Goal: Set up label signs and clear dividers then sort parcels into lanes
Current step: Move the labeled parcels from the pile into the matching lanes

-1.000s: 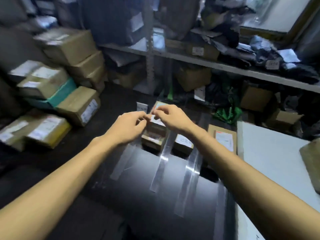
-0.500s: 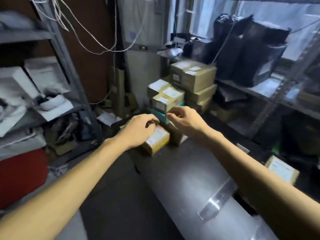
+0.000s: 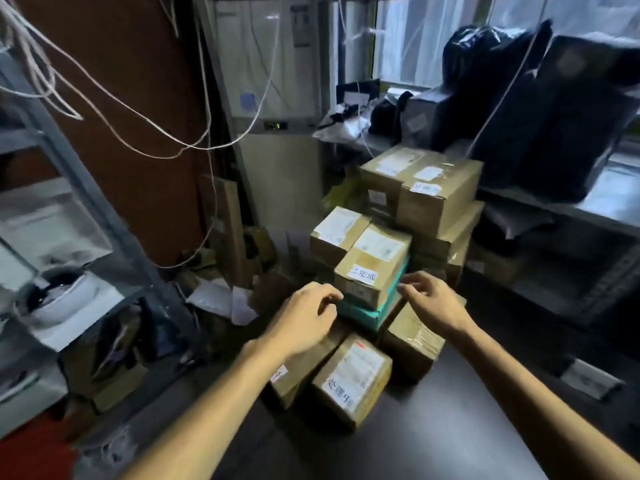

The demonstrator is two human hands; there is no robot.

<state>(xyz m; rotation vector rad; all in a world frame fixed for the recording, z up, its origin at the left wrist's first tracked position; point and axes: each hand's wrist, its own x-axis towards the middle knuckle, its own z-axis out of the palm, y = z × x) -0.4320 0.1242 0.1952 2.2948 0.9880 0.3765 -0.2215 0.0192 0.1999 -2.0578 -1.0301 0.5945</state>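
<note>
- Nearest to me is a dark, smooth table top [image 3: 457,431]; both bare forearms reach out over it from the bottom edge.
- At the table's far end lies a small brown cardboard parcel with a white handwritten label on its near face [image 3: 351,379].
- Just left of it a second brown cardboard parcel [image 3: 294,379] lies partly under the left wrist.
- A tape-wrapped brown parcel [image 3: 412,344] sits to the right, below the right hand.
- The left hand [image 3: 304,320] hovers palm down with fingers loosely curled, holding nothing.
- The right hand [image 3: 433,303] is also loosely curled and holds nothing. Its fingertips are close to the stack's right edge; I cannot tell if they touch.
- Between the hands is a flat teal box [image 3: 363,315], with a brown cardboard parcel bearing a white handwritten sticker [image 3: 372,268] stacked on it.
- Behind that sits a smaller labelled carton [image 3: 337,230], and to the right a large brown carton [image 3: 429,192] tops a taller stack.
- Farthest back, black plastic bags [image 3: 554,112] fill a metal shelf, and white cables [image 3: 138,112] droop on the left.
</note>
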